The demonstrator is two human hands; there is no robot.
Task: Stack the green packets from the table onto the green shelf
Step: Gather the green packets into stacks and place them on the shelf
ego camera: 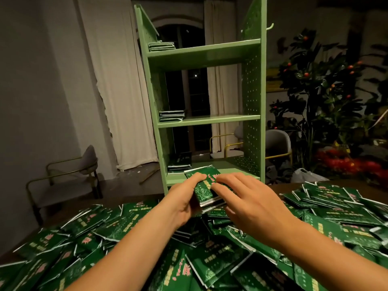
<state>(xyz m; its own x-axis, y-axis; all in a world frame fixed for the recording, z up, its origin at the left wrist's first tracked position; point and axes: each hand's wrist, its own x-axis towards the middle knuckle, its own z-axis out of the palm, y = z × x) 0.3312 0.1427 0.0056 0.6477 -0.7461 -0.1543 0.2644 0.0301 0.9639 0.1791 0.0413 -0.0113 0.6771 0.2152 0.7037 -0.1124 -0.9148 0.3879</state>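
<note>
A small stack of green packets [204, 189] sits between both hands, raised above the loose heap of packets [126, 238] covering the table [279, 186], in front of the green shelf's [206, 53] bottom tier. The stack's long axis runs away from the person, tilted slightly left, printed face up. The left hand [184, 196] grips its left edge, fingers curled over the top. The right hand [247, 198] holds the right side, fingers spread and bent on the top packet. Each shelf tier carries a short pile at its left end.
</note>
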